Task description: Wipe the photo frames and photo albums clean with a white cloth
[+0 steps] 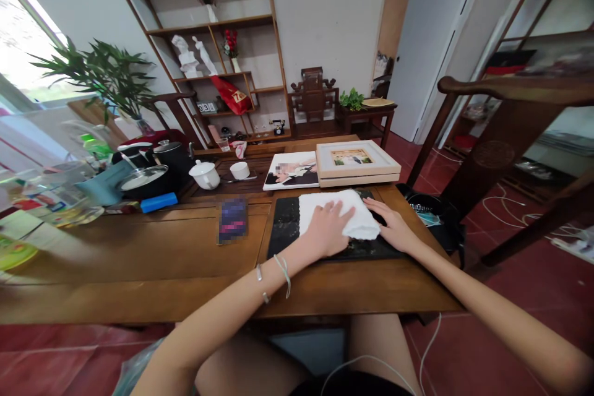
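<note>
A folded white cloth lies over a dark rectangular board with pale specks, flat on the wooden table. Pressing on the cloth from above is my left hand, its fingers spread. My right hand rests at the board's right side, fingers stretched out and close to the cloth's edge; whether it touches the cloth I cannot tell. Behind the board lie a white picture panel and a light wooden picture frame. Left of the board is a phone-sized dark item, blurred out.
A lidded white cup, a small white bowl, a blue box and a black kettle stand at the table's left and back. A wooden chair is close on the right. A white cable crosses my lap.
</note>
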`<state>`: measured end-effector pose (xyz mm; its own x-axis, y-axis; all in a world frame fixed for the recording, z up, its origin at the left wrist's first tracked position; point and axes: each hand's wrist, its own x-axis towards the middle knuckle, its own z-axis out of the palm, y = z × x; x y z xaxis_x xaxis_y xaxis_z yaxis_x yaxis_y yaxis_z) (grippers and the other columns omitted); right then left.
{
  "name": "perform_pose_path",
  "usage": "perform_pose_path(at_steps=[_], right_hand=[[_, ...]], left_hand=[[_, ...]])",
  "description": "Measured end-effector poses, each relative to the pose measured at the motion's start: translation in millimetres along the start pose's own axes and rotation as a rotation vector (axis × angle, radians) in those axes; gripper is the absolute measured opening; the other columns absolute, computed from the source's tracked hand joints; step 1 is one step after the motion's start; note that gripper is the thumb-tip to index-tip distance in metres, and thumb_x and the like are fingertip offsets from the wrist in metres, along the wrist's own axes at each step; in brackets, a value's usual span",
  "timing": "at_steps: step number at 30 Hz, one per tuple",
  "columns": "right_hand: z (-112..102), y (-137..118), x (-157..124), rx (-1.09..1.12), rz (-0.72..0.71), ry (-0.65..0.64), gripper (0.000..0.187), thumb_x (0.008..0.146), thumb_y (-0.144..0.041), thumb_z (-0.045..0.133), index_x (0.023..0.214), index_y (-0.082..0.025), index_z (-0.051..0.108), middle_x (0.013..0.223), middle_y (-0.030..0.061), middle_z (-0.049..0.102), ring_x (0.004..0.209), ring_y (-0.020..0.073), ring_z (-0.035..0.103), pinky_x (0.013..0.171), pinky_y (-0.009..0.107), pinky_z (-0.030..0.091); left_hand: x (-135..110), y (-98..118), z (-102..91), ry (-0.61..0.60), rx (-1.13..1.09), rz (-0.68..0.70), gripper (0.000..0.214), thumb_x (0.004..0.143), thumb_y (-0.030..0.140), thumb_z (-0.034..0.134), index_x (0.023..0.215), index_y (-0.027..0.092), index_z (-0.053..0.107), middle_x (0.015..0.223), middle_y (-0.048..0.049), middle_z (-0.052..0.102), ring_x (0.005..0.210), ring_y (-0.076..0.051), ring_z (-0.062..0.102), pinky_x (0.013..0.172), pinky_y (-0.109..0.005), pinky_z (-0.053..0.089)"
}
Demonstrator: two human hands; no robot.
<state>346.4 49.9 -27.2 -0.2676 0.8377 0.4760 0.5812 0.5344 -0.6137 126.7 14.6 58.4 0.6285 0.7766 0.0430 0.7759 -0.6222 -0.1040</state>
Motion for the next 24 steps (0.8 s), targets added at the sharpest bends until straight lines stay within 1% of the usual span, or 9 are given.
perform_pose_path(at_steps=[2,4,6,9,13,15,17,21,24], right_hand=[[-0.3,-1.5,0.2,-0.002,-0.011,-0.005,0.043,0.082,-0.03,0.053,0.123,-0.022,0.064,0.135,0.0109,0.059,0.131,0.0302,0.048,0.11,0.054,0.037],[-1.0,-4.3,0.6,-0.017,-0.012,-0.004,0.041,0.083,-0.03,0.053,0.122,-0.023,0.064,0.132,0.01,0.061,0.128,0.0303,0.051,0.108,0.053,0.038],[-1.6,-6.9,1.0,-0.045,0.003,0.006,0.037,0.086,-0.033,0.052,0.12,-0.024,0.064,0.129,0.0095,0.063,0.124,0.0302,0.054,0.107,0.053,0.04],[-1.7,-8.9,1.1,-0.074,0.018,0.02,0.034,0.087,-0.036,0.052,0.116,-0.024,0.065,0.127,0.0105,0.064,0.121,0.0307,0.056,0.106,0.053,0.04],[-1.5,-9.0,1.1,-0.076,0.004,0.011,0.032,0.088,-0.035,0.051,0.113,-0.023,0.066,0.125,0.0102,0.064,0.119,0.0297,0.057,0.105,0.051,0.042],[-1.3,-8.5,1.3,-0.076,0.001,0.008,0.031,0.087,-0.034,0.052,0.112,-0.023,0.066,0.124,0.0103,0.064,0.119,0.0298,0.057,0.104,0.05,0.042],[-0.9,-7.6,1.2,-0.077,0.004,0.009,0.031,0.087,-0.034,0.052,0.112,-0.023,0.067,0.124,0.0106,0.064,0.119,0.0303,0.057,0.104,0.051,0.042],[-0.3,-5.2,0.2,-0.072,0.034,0.018,0.034,0.086,-0.032,0.052,0.116,-0.022,0.065,0.122,0.011,0.066,0.117,0.0313,0.059,0.102,0.052,0.044],[-0.4,-4.2,-0.2,-0.036,0.008,0.011,0.039,0.083,-0.028,0.053,0.12,-0.022,0.063,0.126,0.0108,0.064,0.122,0.0312,0.056,0.104,0.053,0.042]], left_hand=[[14.3,-10.7,2.2,0.027,-0.064,0.02,0.059,0.088,0.034,0.05,0.145,0.023,0.038,0.146,-0.0109,0.043,0.124,-0.033,0.046,0.098,-0.048,0.04],[30.7,-16.1,0.8,0.03,-0.172,0.01,0.05,0.092,0.036,0.044,0.14,0.021,0.046,0.14,-0.0098,0.051,0.12,-0.032,0.05,0.098,-0.046,0.041],[49.0,-18.7,-4.0,0.02,-0.264,0.004,0.046,0.095,0.039,0.037,0.133,0.019,0.053,0.134,-0.0089,0.058,0.119,-0.03,0.052,0.098,-0.041,0.042],[76.0,-20.5,-13.1,-0.023,-0.368,0.041,0.047,0.099,0.041,0.028,0.131,0.018,0.054,0.133,-0.006,0.059,0.115,-0.024,0.057,0.095,-0.031,0.044],[97.0,-18.7,-19.6,-0.093,-0.483,0.056,0.054,0.1,0.044,0.022,0.129,0.014,0.055,0.131,-0.0079,0.061,0.108,-0.022,0.061,0.088,-0.027,0.047],[97.1,-15.7,-20.3,-0.087,-0.46,0.058,0.052,0.099,0.043,0.023,0.129,0.015,0.056,0.13,-0.0072,0.062,0.108,-0.022,0.061,0.087,-0.027,0.047],[90.2,-11.6,-20.1,-0.075,-0.418,0.05,0.049,0.098,0.04,0.026,0.128,0.016,0.057,0.128,-0.0078,0.063,0.11,-0.023,0.061,0.089,-0.029,0.047],[62.6,-4.2,-15.8,-0.035,-0.299,-0.014,0.043,0.092,0.029,0.04,0.128,0.014,0.057,0.124,-0.0137,0.063,0.112,-0.032,0.058,0.092,-0.04,0.045],[38.7,-4.4,-9.4,-0.007,-0.182,-0.032,0.053,0.087,0.023,0.047,0.139,0.016,0.046,0.134,-0.0143,0.055,0.117,-0.034,0.052,0.094,-0.045,0.044]])
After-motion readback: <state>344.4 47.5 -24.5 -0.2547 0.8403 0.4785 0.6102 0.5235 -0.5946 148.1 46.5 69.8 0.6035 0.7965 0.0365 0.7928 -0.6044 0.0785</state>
